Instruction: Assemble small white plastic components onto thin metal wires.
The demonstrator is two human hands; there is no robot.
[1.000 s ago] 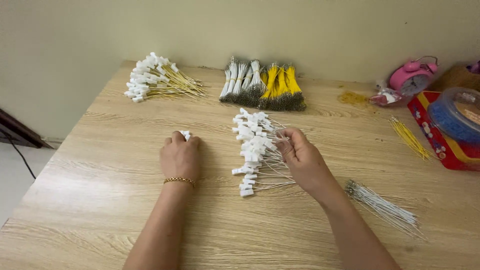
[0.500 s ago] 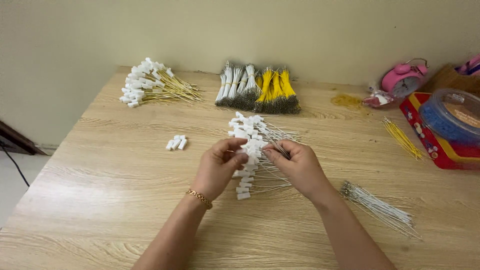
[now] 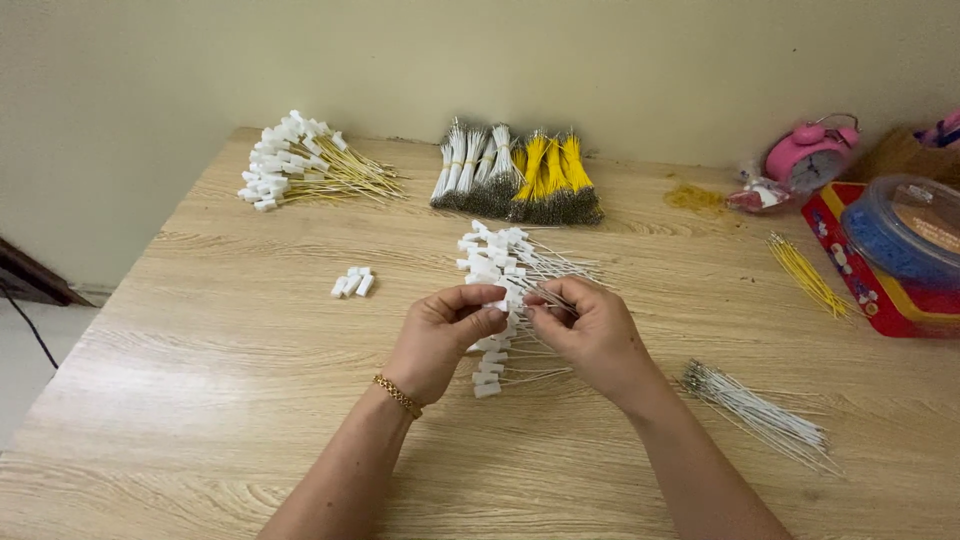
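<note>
Left hand [image 3: 440,335] fingertips pinch small white connector [image 3: 497,297], frame centre. Right hand [image 3: 590,330] fingertips pinch thin white wire [image 3: 548,297] meeting it. Below hands: pile of white-capped wires [image 3: 500,262], fanned on wooden table [image 3: 200,400]. Left of pile: three loose white connectors [image 3: 352,283]. Lower right: bare white wire bundle [image 3: 760,415]. Upper centre: yellow and white bundles [image 3: 515,178].

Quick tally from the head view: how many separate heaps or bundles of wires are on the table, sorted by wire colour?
White-wire heaps: 3
Yellow-wire heaps: 3
Total: 6
</note>
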